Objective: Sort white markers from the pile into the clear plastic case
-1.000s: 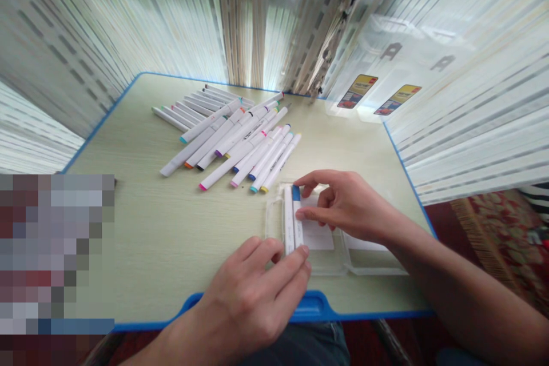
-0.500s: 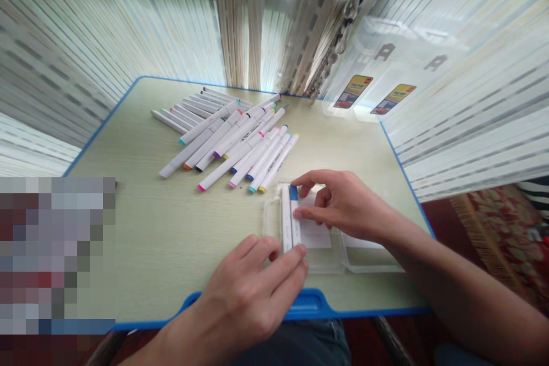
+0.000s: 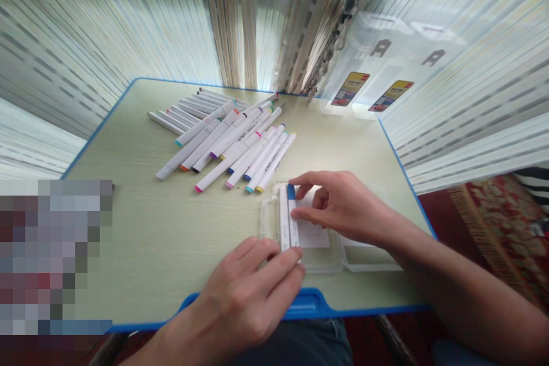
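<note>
Standing before striped curtains (image 3: 128, 23), a blue-edged desk (image 3: 146, 229) holding markers (image 3: 231, 148)

A right hand (image 3: 338, 206) holds a white marker with a blue cap (image 3: 292, 217) near its top, with the thumb on its side; a left hand (image 3: 240, 303) rests its fingertips (image 3: 295, 257) on the low end of that marker and of a plain white marker (image 3: 283, 217) lying just beside it; both markers lie in a clear plastic box (image 3: 269, 217) with a white paper card (image 3: 313, 234) inside; a messy pile of white markers with bright colored ends (image 3: 231, 143) lies near them on a pale green desk with a blue edge (image 3: 128, 240).
</note>
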The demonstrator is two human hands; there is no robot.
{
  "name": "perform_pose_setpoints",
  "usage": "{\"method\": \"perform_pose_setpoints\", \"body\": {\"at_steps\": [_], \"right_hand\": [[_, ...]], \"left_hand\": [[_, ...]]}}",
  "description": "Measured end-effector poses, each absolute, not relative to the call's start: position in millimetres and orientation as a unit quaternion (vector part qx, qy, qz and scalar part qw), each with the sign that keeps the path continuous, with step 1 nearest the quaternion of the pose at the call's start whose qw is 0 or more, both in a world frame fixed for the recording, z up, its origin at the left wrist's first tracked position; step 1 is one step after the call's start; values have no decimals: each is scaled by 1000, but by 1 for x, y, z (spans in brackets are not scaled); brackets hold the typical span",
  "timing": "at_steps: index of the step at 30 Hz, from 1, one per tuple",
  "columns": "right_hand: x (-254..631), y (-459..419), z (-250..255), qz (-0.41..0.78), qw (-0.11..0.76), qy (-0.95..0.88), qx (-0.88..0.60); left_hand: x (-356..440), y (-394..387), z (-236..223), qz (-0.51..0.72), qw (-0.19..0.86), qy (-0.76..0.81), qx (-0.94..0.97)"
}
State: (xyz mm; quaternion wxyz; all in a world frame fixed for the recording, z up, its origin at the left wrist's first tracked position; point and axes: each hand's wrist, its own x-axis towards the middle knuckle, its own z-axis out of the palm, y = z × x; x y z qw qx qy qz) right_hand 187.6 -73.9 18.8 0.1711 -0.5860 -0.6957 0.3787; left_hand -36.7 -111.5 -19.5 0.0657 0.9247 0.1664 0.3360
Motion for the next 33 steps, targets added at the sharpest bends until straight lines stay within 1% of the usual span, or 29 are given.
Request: {"method": "perform_pose_setpoints", "body": {"at_steps": [7,13,19,22,25,28,30,33], "right_hand": [[187,-75,21,387,182,-687,-588],[187,-76,26,398,225,-653,-604],[190,-72,21,317,286,-681,-595],[191,-70,19,298,295,-691,-590],[190,-69,19,296,300,-697,-581],[190,-69,22,295,301,-705,-571],[190,-69,23,290,300,-713,-563],[190,-69,24,274,306,-726,-552]], "left_hand": [[-38,-114,-13,318,101,179,925],[-37,-117,-7,339,129,212,907],[-42,-115,-8,392,192,250,864],[-46,-109,0,380,206,303,849],[-56,-95,24,349,176,354,850],[-77,-67,57,319,99,405,851],[-95,-41,75,264,49,442,856],[-122,5,86,158,17,491,857]]}}
